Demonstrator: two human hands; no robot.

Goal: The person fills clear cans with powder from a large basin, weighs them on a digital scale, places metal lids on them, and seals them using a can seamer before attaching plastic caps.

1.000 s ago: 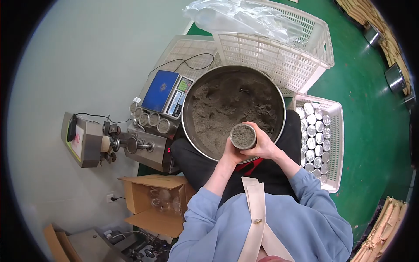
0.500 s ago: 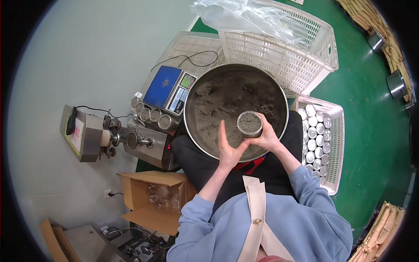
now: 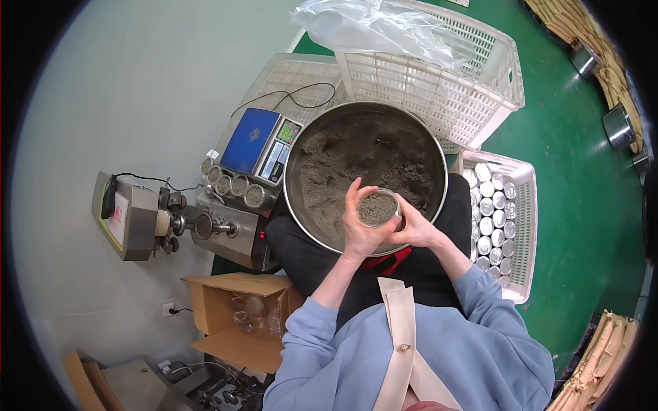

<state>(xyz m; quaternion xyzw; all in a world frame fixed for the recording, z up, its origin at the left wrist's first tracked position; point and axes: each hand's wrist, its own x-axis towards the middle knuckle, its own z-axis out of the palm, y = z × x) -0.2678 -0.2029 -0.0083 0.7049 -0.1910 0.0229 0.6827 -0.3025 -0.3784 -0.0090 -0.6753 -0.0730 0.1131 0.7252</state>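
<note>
Clear, open-topped cylindrical jar (image 3: 378,191), glass or plastic not determinable, sits near frame centre above the lower part of a large round silver metal basin (image 3: 370,108). Grey-brown crumbly powder (image 3: 377,209) lies below the jar's rim. Left hand (image 3: 363,231) curls thumb and fingers around its left side; right hand (image 3: 416,227) clasps its right side, some fingers hidden. Judgement: stiff-walled, moderately heavy when filled, possibly slippery with dust, breakable if glass; best held two-handed around the wall, upright, since loose contents may spill
</note>
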